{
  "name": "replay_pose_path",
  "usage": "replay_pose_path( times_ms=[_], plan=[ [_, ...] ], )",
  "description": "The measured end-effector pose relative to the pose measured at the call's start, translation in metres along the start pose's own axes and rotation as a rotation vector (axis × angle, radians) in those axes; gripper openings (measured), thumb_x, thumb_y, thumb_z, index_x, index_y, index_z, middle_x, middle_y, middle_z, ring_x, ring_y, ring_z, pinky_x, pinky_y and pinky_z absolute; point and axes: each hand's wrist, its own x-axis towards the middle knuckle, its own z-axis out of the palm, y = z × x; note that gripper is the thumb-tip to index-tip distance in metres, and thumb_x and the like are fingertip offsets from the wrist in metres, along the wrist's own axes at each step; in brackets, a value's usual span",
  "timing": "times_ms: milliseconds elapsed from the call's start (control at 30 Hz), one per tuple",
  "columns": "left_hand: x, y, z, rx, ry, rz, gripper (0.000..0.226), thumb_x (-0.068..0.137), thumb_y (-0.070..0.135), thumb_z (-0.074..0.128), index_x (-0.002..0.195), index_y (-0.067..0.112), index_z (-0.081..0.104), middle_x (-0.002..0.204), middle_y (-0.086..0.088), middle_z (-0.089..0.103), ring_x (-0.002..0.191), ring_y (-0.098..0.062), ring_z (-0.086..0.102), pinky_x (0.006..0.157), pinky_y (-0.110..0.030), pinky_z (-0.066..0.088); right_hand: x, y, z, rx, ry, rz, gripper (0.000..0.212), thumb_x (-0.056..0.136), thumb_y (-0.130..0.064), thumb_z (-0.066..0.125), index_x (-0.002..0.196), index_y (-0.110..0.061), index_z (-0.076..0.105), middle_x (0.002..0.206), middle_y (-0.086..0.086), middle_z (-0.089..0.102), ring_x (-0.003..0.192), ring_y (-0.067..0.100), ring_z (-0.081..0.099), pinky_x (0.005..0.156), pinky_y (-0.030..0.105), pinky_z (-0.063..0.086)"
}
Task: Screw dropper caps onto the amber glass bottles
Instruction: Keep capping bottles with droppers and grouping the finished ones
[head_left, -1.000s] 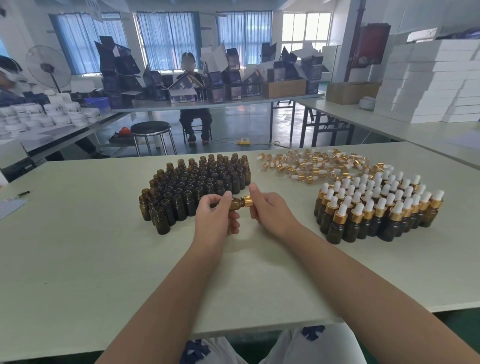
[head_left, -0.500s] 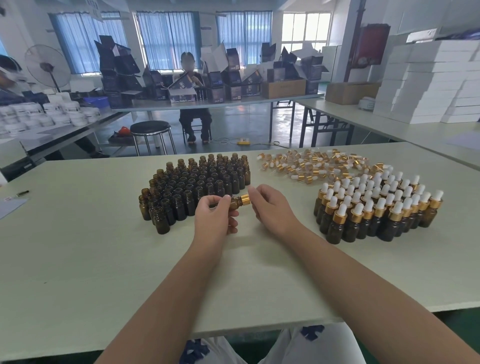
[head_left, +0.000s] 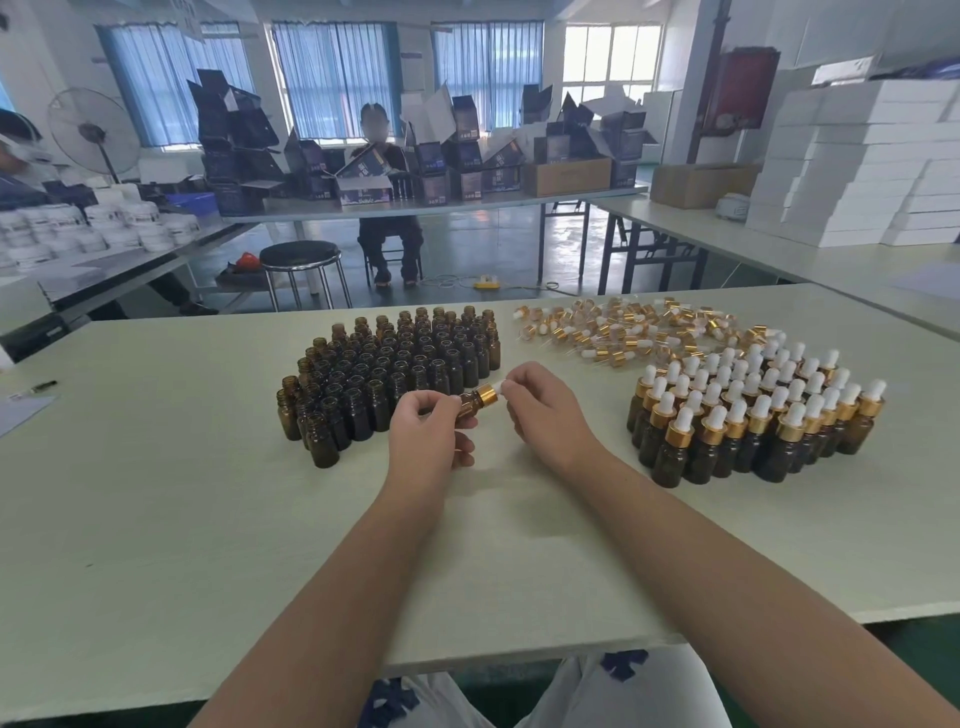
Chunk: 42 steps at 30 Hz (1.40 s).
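Note:
My left hand (head_left: 428, 434) grips a small amber bottle (head_left: 469, 406), held tilted with its neck pointing right. A gold dropper cap (head_left: 487, 395) with a white bulb sits on that neck. My right hand (head_left: 545, 410) pinches the white bulb end with its fingertips. Behind my left hand stands a cluster of open, uncapped amber bottles (head_left: 384, 374). A loose heap of gold-and-white dropper caps (head_left: 623, 332) lies at the far middle of the table. To the right stands a group of capped bottles (head_left: 753, 415).
The pale table (head_left: 156, 519) has its front edge close to my lap. A pen (head_left: 44, 386) and paper lie at the far left. Beyond are a stool (head_left: 300, 257), other tables with boxes, a seated person and stacked white boxes (head_left: 872, 161).
My right hand has slid off the gold collar toward the bulb, so the white bulb now shows. The bottle has risen slightly in my left hand.

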Motion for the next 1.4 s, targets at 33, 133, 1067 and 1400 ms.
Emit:
replay_pose_path(
  times_ms=[33,133,1067,1400],
  plan=[
    [0.0,0.0,0.0,0.002,0.001,-0.001,0.003,0.094,0.013,0.05,0.092,0.013,0.053,0.077,-0.012,0.066,0.05,-0.017,0.052,0.047,-0.03,0.044,0.0,0.0,0.0,-0.005,0.004,-0.007,0.019,0.095,-0.025,0.049,0.077,-0.027,0.055,0.066,-0.004,0.049,0.061,0.012,0.041,0.06,0.032,0.036],
    [0.0,0.0,-0.001,0.016,0.003,-0.003,0.005,0.093,0.013,0.05,0.091,0.014,0.055,0.076,-0.009,0.067,0.051,-0.017,0.053,0.048,-0.03,0.044,-0.001,-0.001,0.0,-0.037,0.028,-0.021,0.025,0.095,-0.03,0.049,0.07,-0.029,0.053,0.059,-0.013,0.05,0.057,0.004,0.042,0.058,0.027,0.039],
    [-0.001,-0.009,-0.002,0.334,-0.128,0.16,0.023,0.097,0.027,0.035,0.087,0.019,0.055,0.056,0.005,0.064,0.042,-0.004,0.047,0.04,-0.014,0.035,0.036,-0.111,-0.114,-1.084,-0.432,-0.307,0.015,0.093,-0.028,0.053,0.086,-0.019,0.061,0.074,-0.003,0.058,0.068,0.011,0.053,0.062,0.027,0.041],
    [-0.001,-0.009,-0.001,0.38,-0.147,0.144,0.027,0.097,0.025,0.036,0.083,0.018,0.057,0.055,0.007,0.063,0.045,-0.005,0.047,0.051,-0.026,0.039,0.042,-0.083,-0.138,-1.388,-0.508,-0.138,0.02,0.089,-0.034,0.053,0.085,-0.016,0.063,0.079,-0.001,0.058,0.071,0.013,0.054,0.068,0.031,0.048]
  ],
)
